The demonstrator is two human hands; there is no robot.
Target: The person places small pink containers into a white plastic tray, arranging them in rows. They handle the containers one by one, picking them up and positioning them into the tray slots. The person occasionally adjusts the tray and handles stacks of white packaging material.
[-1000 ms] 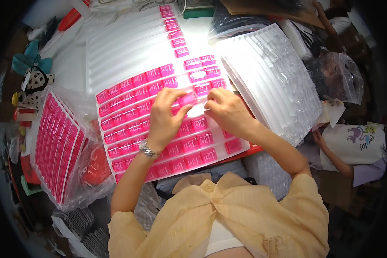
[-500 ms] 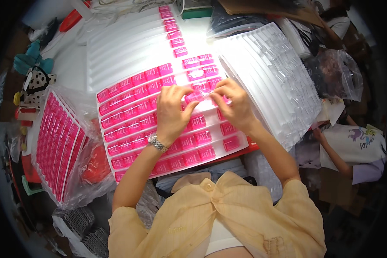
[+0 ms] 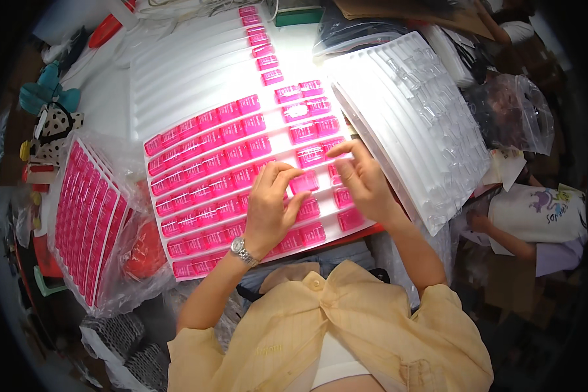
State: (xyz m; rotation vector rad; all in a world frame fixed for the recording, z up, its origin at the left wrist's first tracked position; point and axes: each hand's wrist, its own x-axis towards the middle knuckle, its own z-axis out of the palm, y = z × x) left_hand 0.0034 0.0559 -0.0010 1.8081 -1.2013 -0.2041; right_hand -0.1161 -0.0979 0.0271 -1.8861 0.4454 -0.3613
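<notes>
A white ridged sheet (image 3: 282, 136) lies before me, bearing rows of small glossy pink rectangular plastic pieces with pale print. My left hand (image 3: 272, 206), with a metal watch at the wrist, has its thumb and index finger closed about one pink piece (image 3: 304, 183) in a middle row. Whether that piece is lifted or still seated on the sheet I cannot tell. My right hand (image 3: 366, 183) hovers over the right part of the sheet, thumb and index finger apart. Its index fingertip is by another pink piece (image 3: 310, 155), and nothing shows between its fingers.
To the right leans a white ridged sheet with clear pieces (image 3: 431, 124). At left, sheets of pink pieces (image 3: 88, 222) stand in clear plastic wrapping. Another white sheet (image 3: 183, 72) with one pink column lies behind. A co-worker's arm (image 3: 506, 242) shows at far right.
Both hands were together over a pink piece higher up the sheet. They have separated: the left has come down toward me, the right has moved slightly right and its fingers have parted.
</notes>
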